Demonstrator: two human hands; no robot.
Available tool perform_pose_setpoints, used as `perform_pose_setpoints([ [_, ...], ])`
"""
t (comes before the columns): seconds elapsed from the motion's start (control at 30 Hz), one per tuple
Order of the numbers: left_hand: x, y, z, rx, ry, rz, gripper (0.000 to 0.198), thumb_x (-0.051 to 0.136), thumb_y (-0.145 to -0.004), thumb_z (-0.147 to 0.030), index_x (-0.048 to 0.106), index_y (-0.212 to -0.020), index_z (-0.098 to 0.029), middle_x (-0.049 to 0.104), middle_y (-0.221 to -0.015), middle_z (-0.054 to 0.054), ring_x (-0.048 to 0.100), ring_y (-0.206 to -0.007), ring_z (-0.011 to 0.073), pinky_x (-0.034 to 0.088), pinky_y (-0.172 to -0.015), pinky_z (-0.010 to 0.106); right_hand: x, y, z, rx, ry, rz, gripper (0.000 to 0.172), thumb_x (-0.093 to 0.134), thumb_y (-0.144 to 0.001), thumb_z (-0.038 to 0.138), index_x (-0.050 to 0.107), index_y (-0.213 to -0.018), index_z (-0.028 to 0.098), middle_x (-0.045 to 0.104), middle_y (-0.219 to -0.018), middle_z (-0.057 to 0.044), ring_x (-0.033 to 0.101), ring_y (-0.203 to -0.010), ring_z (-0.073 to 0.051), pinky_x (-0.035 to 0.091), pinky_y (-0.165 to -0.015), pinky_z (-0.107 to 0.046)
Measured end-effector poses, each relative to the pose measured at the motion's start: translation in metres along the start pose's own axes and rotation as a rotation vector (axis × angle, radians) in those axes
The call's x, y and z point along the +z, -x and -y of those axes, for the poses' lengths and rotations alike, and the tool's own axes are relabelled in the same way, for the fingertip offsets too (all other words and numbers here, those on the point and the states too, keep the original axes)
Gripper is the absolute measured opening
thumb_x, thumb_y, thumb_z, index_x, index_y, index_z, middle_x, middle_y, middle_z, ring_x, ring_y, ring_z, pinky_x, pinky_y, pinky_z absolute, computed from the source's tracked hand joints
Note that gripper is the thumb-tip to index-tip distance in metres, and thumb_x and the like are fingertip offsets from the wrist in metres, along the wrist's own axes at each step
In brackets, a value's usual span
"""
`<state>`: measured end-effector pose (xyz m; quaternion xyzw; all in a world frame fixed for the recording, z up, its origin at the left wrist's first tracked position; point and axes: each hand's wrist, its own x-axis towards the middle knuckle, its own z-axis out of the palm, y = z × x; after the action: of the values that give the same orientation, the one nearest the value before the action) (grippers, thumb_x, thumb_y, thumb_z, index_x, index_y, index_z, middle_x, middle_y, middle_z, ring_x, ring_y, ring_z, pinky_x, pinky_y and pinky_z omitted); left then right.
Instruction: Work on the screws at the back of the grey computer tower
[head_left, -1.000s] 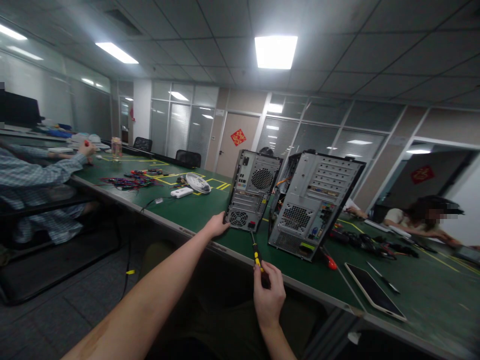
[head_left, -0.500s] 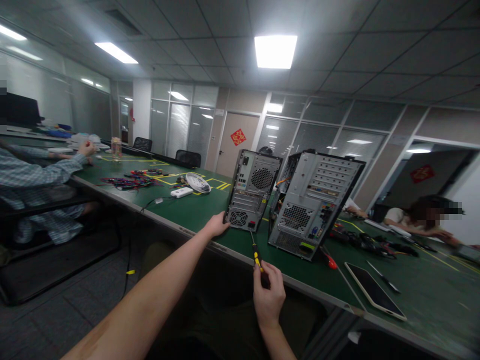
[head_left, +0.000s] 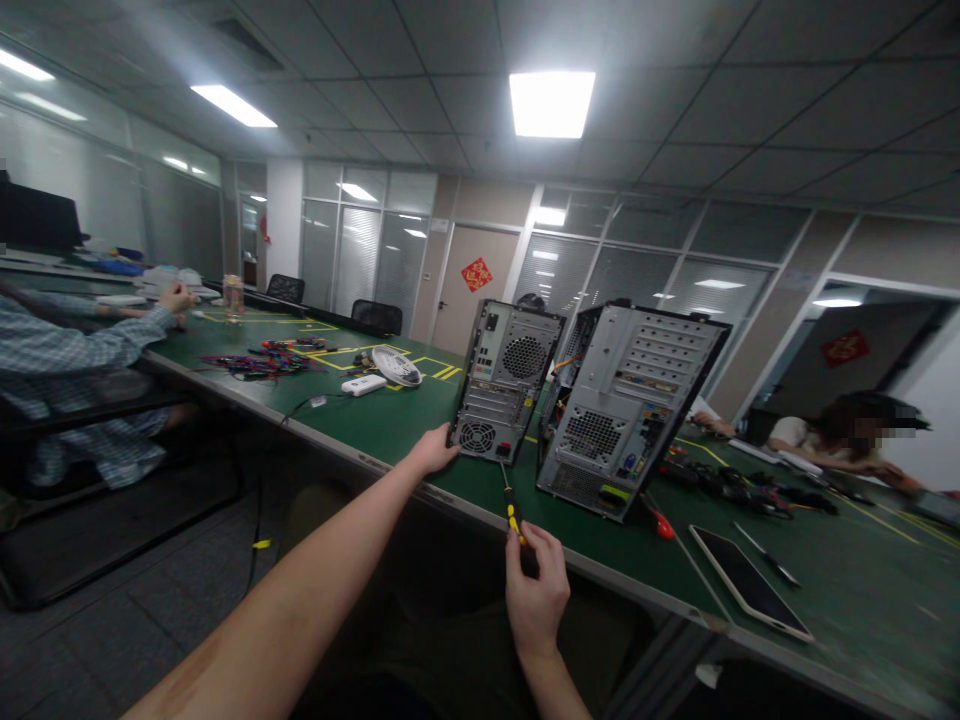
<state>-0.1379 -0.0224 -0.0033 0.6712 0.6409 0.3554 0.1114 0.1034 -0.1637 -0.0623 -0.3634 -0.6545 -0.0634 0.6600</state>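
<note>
Two computer towers stand on the green table (head_left: pixel 405 425) with their rear panels facing me. My left hand (head_left: pixel 433 452) rests against the lower left corner of the smaller tower (head_left: pixel 499 385); its fingertips are partly hidden at the tower's edge. In my right hand (head_left: pixel 538 585) is the handle end of a yellow and black screwdriver (head_left: pixel 512 508), pinched between thumb and fingers. The shaft points up to the bottom edge of the smaller tower's rear, near the red switch; whether the tip touches a screw is too small to tell. The larger tower (head_left: pixel 622 415) stands to the right.
On the right lie a phone (head_left: pixel 750 580), a thin pointed tool (head_left: pixel 766 553), a red-ended tool (head_left: pixel 664 526) and black cables (head_left: pixel 739 485). Further left are coloured wires (head_left: pixel 259 362), a white adapter (head_left: pixel 364 385) and a white round object (head_left: pixel 397 366). People sit at both sides.
</note>
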Motion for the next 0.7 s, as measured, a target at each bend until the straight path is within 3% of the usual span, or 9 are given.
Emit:
perform_pose_setpoints([
  [0.7, 0.0000, -0.0006, 0.0006, -0.009, -0.009, -0.001, 0.048, 0.066, -0.088, -0.031, 0.057, -0.133, -0.016, 0.068, -0.130, 0.015, 0.065, -0.120, 0.0259, 0.048, -0.100, 0.031, -0.0006, -0.0006, 0.0009, 0.005, 0.026, 0.006, 0.017, 0.066, -0.094, 0.028, 0.074, -0.102, 0.015, 0.069, -0.100, -0.011, 0.068, -0.092, -0.021, 0.059, -0.083, -0.036],
])
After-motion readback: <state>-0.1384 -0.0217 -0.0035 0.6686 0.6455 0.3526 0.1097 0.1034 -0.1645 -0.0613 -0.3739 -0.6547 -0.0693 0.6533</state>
